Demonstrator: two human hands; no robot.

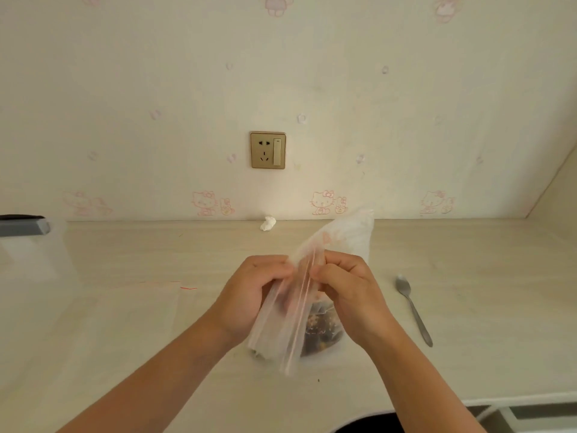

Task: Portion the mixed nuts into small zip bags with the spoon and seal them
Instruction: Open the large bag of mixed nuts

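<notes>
**First onlooker:** What is in the hands?

**Second onlooker:** A clear zip bag (301,295), its red zip lines running up and down between the two hands. It is held above the tabletop (468,260), straight below the wall socket (268,150). The left hand (249,295) pinches one side of the mouth with curled fingers. The right hand (346,289) pinches the other side, thumb and fingers closed on the plastic.

**First onlooker:** And the nuts?

**Second onlooker:** Dark mixed nuts (321,329) show through clear plastic, below the socket and slightly right, under the right hand and low against the table. I cannot tell from here whether they sit in the held bag or in a separate one behind it.

**First onlooker:** The spoon?

**Second onlooker:** The metal spoon (413,309) lies flat on the pale tabletop, below and well to the right of the socket and apart from the right hand. Its bowl points toward the wall.

**First onlooker:** Anything else on view?

**Second onlooker:** A crumpled white tissue (268,223) sits just below the socket, where table meets wall. A flat clear bag (168,295) with a red line lies on the table, below and left of the socket. A grey object (23,226) juts in far to the socket's left, and pink cartoon cats mark the wallpaper (406,104) on both sides beneath it
</notes>
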